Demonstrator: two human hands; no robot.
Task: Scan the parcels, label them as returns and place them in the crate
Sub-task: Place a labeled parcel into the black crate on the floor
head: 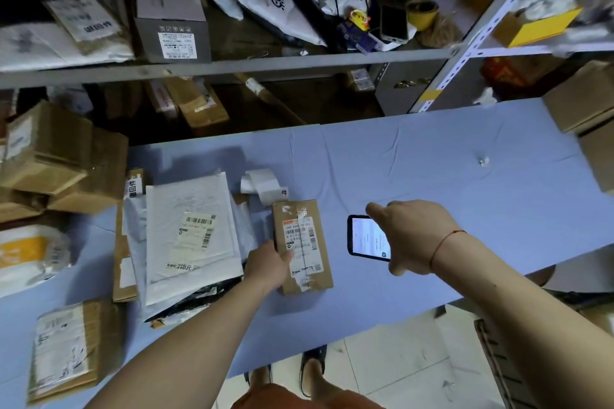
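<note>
Nearest the camera, a taped cardboard parcel [64, 350] with a white label is lying at the bench's [432, 183] lower left corner, on the blue cloth.

Left hand [267, 267] is resting on the near left edge of a small brown box parcel [302, 246], thumb lying over its shipping label, fingers going down the box's left side; grip looks partly closed around that edge, and the box is sitting flat on the bench.

Right hand [410, 236] is gripping a phone [367, 237] just right of the box, fingers curled round its right edge, lit screen facing up. A red string is showing on that wrist. Phone is apart from the box and looks held above the cloth, though I cannot tell for sure.

Left of the box, a white padded mailer [192, 239] with a barcode label is topping a pile of flat parcels, touching or nearly touching the left hand. Just behind the box, a curled strip of white labels [262, 188] is lying on the cloth.

Farther left, stacked brown cartons [56, 156] are crowding the bench edge. More cartons are sitting at the far right.

Behind the bench, a metal shelf [265, 65] is holding a grey box [171, 18], poly bags, a second phone [393, 23] and a yellow tape roll [422, 13].
</note>
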